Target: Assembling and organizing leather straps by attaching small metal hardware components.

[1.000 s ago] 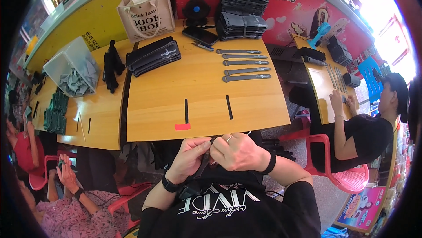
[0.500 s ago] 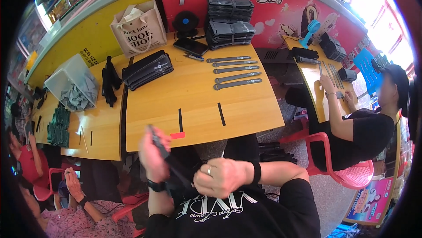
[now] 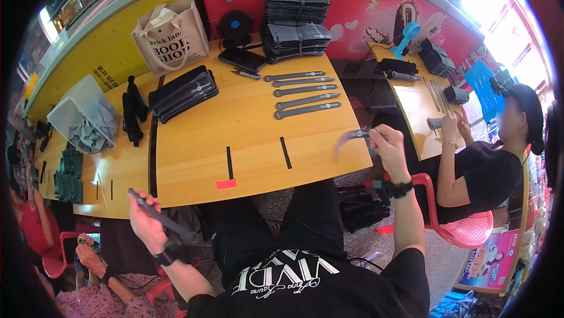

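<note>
Head view: person seated at a wooden table (image 3: 247, 136), arms spread wide to either side of the body.
Far left: clear plastic bin of grey fabric pieces (image 3: 84, 119) on the adjoining table, with black bundled items (image 3: 133, 112) just beside it.
Left hand (image 3: 147, 224): closed around a long dark grey flat strap (image 3: 157, 215), held low, off the table's near left corner; the strap runs diagonally down toward the lap.
Table, rear left: beige paper shopping bag (image 3: 170, 36) upright; flat black pouches (image 3: 183, 92) stacked in front of it.
Table, near edge: two black tape marks (image 3: 229, 162) and a small red tape tab (image 3: 226, 184), apparently a measuring or alignment guide.
Table, centre right: row of five grey flat strips (image 3: 302, 91) laid parallel, apart from one another; stacked dark grey folded pieces (image 3: 295, 24) behind them against the red wall.
Right hand (image 3: 388, 144): raised beside the table's right edge, fingers pinched on a thin grey piece (image 3: 352, 137), motion-blurred, so its exact shape cannot be told.
Far right: another person in black (image 3: 487, 165) seated on a red plastic chair (image 3: 464, 233), hands at a second table.
Step, judged: the two held parts look separated, one per hand, as in assembling or sorting strap pieces.
Next move, judged: would call for bringing both hands back to the centre, or setting a piece flat in line with the row.
</note>
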{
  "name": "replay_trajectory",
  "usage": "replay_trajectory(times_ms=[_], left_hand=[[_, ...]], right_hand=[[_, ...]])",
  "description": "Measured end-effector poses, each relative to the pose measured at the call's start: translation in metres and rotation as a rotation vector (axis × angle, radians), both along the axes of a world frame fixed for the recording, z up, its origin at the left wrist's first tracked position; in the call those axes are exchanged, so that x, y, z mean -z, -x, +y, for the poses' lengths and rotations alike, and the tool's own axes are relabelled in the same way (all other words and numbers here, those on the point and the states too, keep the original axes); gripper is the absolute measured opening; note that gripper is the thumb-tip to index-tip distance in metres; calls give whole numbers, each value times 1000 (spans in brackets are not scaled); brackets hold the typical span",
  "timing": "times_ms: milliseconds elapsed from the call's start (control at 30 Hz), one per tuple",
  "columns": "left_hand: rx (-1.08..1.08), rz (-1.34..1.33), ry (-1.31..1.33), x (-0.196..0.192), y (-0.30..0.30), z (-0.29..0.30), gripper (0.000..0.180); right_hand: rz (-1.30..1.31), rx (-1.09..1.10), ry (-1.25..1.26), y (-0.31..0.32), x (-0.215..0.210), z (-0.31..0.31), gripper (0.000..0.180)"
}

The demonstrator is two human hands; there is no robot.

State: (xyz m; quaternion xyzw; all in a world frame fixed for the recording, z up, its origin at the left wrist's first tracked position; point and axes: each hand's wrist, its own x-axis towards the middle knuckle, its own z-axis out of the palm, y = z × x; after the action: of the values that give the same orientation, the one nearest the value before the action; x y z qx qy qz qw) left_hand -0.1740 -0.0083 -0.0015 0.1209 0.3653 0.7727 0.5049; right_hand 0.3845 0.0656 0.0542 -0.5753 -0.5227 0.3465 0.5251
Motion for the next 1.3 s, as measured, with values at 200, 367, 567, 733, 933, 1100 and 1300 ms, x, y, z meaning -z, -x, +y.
replay_trajectory(times_ms=[200, 367, 567, 733, 933, 1100, 1300], left_hand=[[136, 236, 150, -19, -99, 18, 28], [315, 228, 143, -21, -134, 20, 32], [385, 284, 90, -25, -150, 19, 33], [465, 413, 71, -28, -171, 15, 24], [561, 396, 54, -23, -188, 10, 21], [582, 420, 35, -23, -191, 14, 22], [652, 440, 41, -26, -198, 16, 23]], right_hand=[[-210, 36, 150, -30, 71, 51, 27], [-295, 89, 188, -31, 72, 68, 36], [-1181, 96, -164, -14, 58, 39, 12], [-1381, -262, -351, 38, 38, 19, 41], [-1433, -336, -245, 46, 41, 28, 42], [-1436, -374, -110, 53, 31, 31, 48], [-1398, -272, -363, 51, 35, 27, 35]])
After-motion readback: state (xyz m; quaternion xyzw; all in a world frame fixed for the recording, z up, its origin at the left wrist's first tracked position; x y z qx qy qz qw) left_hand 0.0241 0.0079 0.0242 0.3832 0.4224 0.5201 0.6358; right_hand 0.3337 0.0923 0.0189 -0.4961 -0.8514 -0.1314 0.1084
